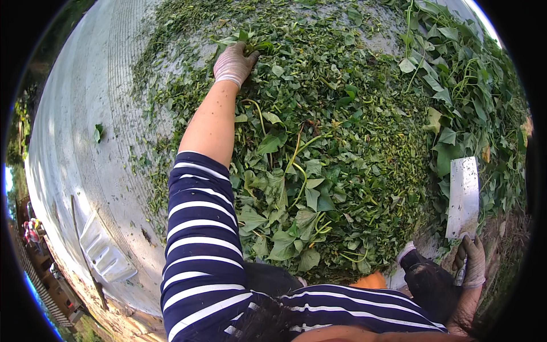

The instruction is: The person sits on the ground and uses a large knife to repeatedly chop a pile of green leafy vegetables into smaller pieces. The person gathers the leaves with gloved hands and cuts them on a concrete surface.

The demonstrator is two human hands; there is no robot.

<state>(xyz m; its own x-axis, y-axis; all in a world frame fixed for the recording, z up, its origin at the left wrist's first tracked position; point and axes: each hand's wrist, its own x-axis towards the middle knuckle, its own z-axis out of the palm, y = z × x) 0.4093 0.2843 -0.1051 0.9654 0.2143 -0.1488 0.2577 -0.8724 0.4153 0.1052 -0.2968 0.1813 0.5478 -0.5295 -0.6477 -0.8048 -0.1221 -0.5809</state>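
A soiled light glove covers my left hand (pixel 236 64), which reaches to the far side of a wide spread of chopped green leaves and stems (pixel 367 154). Its fingers touch some larger leaves (pixel 230 40); whether they grip them is hard to tell. At the lower right, my gloved right hand (pixel 469 261) is closed around the handle of a broad-bladed cleaver (pixel 463 196), the blade pointing away from me with plant bits stuck on it. Uncut leaves with long stems (pixel 295 213) lie on the chopped layer in front of me.
A heap of whole leafy vines (pixel 470 85) lies along the right side. On the pale concrete floor (pixel 128 171) at left are a ribbed whitish panel (pixel 107 250), a thin stick (pixel 83 243) and one loose leaf (pixel 98 133). Something orange (pixel 369 281) shows near my legs.
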